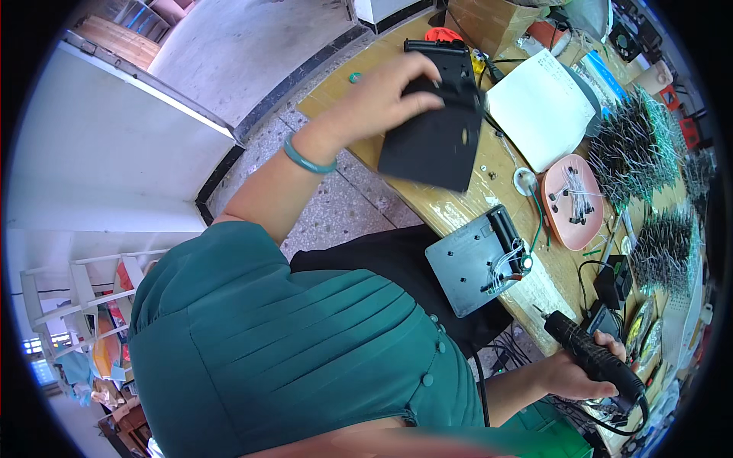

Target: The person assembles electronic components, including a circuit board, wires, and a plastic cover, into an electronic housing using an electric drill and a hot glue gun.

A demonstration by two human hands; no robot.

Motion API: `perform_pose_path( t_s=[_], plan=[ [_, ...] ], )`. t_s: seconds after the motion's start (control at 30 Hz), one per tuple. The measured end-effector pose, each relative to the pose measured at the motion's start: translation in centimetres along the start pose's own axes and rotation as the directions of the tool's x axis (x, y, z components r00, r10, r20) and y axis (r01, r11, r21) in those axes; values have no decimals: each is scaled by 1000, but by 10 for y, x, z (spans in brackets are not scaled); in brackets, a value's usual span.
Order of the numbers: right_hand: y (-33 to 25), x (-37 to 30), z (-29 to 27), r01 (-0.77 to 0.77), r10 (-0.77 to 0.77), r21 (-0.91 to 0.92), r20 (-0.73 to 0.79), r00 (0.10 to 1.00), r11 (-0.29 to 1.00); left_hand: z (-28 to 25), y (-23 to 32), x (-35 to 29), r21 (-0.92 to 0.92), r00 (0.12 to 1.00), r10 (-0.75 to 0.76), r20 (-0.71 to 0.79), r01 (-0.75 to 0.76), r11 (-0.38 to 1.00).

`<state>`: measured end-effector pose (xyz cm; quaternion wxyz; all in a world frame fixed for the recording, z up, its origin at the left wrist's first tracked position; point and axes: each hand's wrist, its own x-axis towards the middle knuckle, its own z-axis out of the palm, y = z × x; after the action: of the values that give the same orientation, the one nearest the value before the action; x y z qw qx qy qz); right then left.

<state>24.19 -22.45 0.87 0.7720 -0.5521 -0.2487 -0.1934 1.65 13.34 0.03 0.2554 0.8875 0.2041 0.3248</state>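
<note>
Two hands: both are holding something, well apart from each other.
Left hand (382, 95): is gripping a black flat panel (431, 145) by its upper edge, fingers curled over the top, thumb side toward the wrist.
Black flat panel: is hanging tilted above the near edge of the tabletop (336, 88), partly over the floor (336, 206).
Left wrist: is wearing a green bangle (307, 159).
Right hand (569, 374): is closing around a black electric screwdriver (592, 355), tip pointing up-left toward the tabletop's edge.
Screwdriver cable: is looping off below the hand, lower right.
Grey plate (466, 267): is lying flat at the tabletop's near edge, between the two hands, black battery holder (505, 229) and white wires on its right end.
Pink tray (573, 202): is sitting just right of the grey plate, holding small dark parts and thin leads.
White paper sheet (538, 107): is lying above the tray, beside the panel.
Bundled component leads (634, 149): are piling up on the far right of the tabletop.
</note>
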Motion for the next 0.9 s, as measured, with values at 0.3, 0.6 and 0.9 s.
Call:
perform_pose_path(
  t_s=[0.3,0.6,0.9],
  plan=[
    [-5,2,4,-15,16,17,-32,999,1000,21,-62,67,451,967,12,-253,107,886],
    [-3,-1,4,-22,21,48,11,1000,999,-2,-30,47,381,982,-38,-185,107,918],
    [-8,-4,20,52,-46,-103,61,997,993,81,89,5,-430,906,350,237,-225,874]
  ],
)
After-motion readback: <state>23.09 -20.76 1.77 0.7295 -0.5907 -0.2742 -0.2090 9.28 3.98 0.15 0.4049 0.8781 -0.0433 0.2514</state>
